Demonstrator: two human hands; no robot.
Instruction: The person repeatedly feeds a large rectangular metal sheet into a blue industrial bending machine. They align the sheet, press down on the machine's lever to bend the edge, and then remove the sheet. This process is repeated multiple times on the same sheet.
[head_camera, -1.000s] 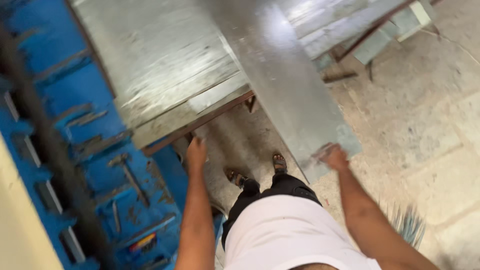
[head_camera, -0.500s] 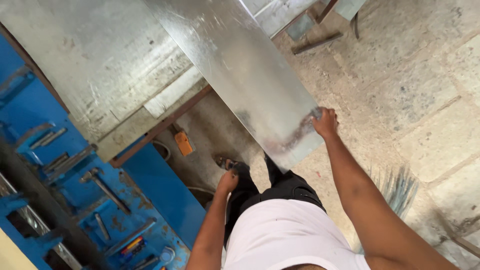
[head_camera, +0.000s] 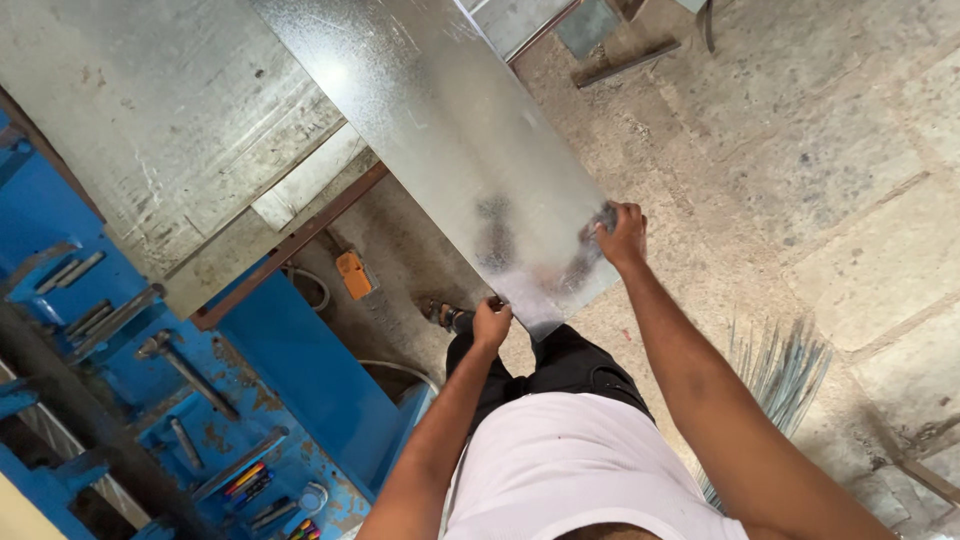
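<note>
A long shiny galvanized metal sheet (head_camera: 450, 140) juts out over the concrete floor toward me. My left hand (head_camera: 491, 322) grips its near edge at the left corner. My right hand (head_camera: 622, 235) is closed on the near edge at the right corner. The sheet's far end runs out of view at the top, over a worn metal-topped table (head_camera: 170, 130). My dark trousers and a shoe show below the sheet.
A blue machine (head_camera: 130, 400) with levers and tools fills the lower left. An orange box (head_camera: 354, 274) and cables lie under the table. Thin metal rods (head_camera: 780, 365) lie on the floor at right. Scrap bars (head_camera: 625, 62) lie at the top.
My left hand rose from beside my hip to grasp the sheet's near left corner. The sheet has shifted toward me and my right hand stays on its edge.
</note>
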